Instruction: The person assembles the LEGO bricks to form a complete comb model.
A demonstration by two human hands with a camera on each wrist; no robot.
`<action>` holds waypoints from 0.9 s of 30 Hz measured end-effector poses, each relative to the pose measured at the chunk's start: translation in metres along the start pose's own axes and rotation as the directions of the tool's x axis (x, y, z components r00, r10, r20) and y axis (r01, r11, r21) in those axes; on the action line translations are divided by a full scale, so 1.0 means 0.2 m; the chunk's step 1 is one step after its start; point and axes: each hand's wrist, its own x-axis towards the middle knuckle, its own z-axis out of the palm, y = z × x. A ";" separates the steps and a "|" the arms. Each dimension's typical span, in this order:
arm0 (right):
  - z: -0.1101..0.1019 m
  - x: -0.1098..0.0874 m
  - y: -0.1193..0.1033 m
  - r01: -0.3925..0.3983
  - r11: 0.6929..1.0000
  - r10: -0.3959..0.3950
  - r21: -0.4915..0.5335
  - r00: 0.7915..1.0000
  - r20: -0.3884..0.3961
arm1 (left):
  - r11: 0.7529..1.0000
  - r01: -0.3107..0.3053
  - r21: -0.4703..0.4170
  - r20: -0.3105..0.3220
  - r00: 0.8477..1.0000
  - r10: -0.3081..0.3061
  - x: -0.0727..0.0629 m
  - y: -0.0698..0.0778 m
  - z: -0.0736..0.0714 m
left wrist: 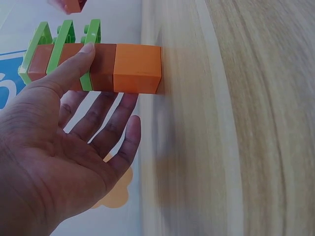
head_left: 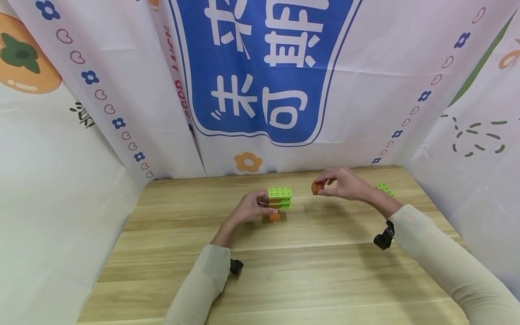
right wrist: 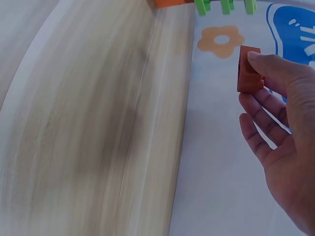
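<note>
A block stack (head_left: 280, 192) is gripped upright on the worktop (head_left: 292, 271) by the left hand (head_left: 248, 207); a brown brick (head_left: 316, 188) is pinched in mid-air by the right hand (head_left: 343, 184).

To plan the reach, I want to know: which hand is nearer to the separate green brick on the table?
Right. The right hand, holding a brown brick, is left of the separate green brick; the left hand is farther left, holding the brick stack.
</note>
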 end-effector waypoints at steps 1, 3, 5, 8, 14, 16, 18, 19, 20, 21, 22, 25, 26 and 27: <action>0.00 0.00 -0.01 0.010 1.000 -0.010 -0.004 1.000 -0.001 | 1.000 -0.001 -0.002 0.000 1.000 0.001 0.00 0.00 0.00; 0.00 0.01 -0.03 0.021 1.000 -0.021 -0.008 1.000 0.000 | 1.000 -0.002 -0.005 -0.001 1.000 0.002 0.00 0.00 0.00; 0.00 0.02 -0.05 0.028 1.000 -0.028 -0.012 1.000 0.003 | 1.000 -0.003 -0.010 0.000 1.000 0.003 0.00 -0.01 0.00; 0.00 0.03 -0.08 0.036 0.999 -0.036 -0.022 0.999 0.003 | 1.000 -0.003 -0.015 -0.001 1.000 0.003 0.00 -0.01 0.00; 0.01 0.06 -0.14 0.065 0.998 -0.065 -0.002 0.998 -0.005 | 1.000 0.004 -0.023 -0.003 1.000 -0.004 0.00 -0.01 0.00; 0.01 0.06 -0.15 0.065 0.998 -0.065 0.000 0.998 -0.007 | 1.000 0.007 -0.024 -0.004 1.000 -0.007 0.00 -0.01 0.00; 0.01 0.07 -0.17 0.067 0.998 -0.067 0.000 0.998 -0.009 | 1.000 0.009 -0.023 -0.006 1.000 -0.009 0.00 -0.01 0.00; 0.02 0.08 -0.17 0.067 0.998 -0.067 0.002 0.998 -0.010 | 1.000 0.009 -0.022 -0.006 1.000 -0.009 0.00 -0.01 0.01; 0.02 0.08 -0.18 0.071 0.997 -0.071 0.002 0.997 -0.011 | 1.000 0.010 -0.021 -0.007 1.000 -0.010 0.00 -0.01 0.01; 0.02 0.09 -0.19 0.074 0.997 -0.074 0.004 0.997 -0.013 | 1.000 0.011 -0.021 -0.007 1.000 -0.011 0.00 -0.01 0.01; 0.02 0.09 -0.20 0.076 0.997 -0.076 0.004 0.997 -0.014 | 1.000 0.010 -0.022 -0.007 1.000 -0.011 0.00 -0.01 0.01; 0.03 0.10 -0.23 0.079 0.997 -0.079 -0.001 0.997 -0.020 | 1.000 0.012 -0.021 -0.005 1.000 -0.012 0.00 0.00 0.00; 0.03 0.11 -0.24 0.081 0.997 -0.081 -0.003 0.997 -0.022 | 1.000 0.012 -0.021 -0.004 1.000 -0.012 0.00 0.00 0.00; 0.03 0.11 -0.25 0.082 0.997 -0.082 -0.006 0.996 -0.023 | 1.000 0.013 -0.022 -0.003 1.000 -0.013 0.00 0.00 0.00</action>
